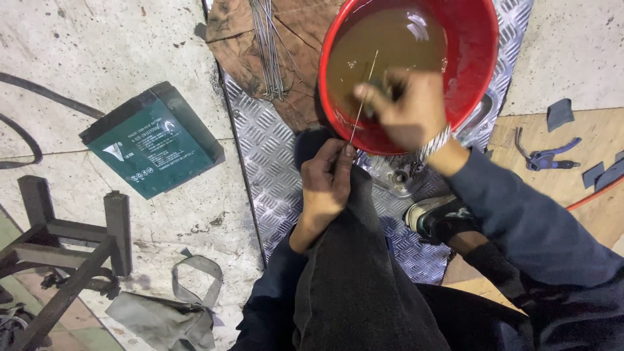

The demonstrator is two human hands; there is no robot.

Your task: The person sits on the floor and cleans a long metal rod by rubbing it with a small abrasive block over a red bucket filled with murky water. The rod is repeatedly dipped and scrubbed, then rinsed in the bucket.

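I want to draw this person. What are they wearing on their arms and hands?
Both arms have long dark blue sleeves. The hands are bare, without gloves. The right hand has a silvery metal band at the wrist. The left hand wears nothing that shows.

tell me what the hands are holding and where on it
A thin metal rod: the left hand pinches its lower end, the right hand grips it higher up, over the red basin of murky water.
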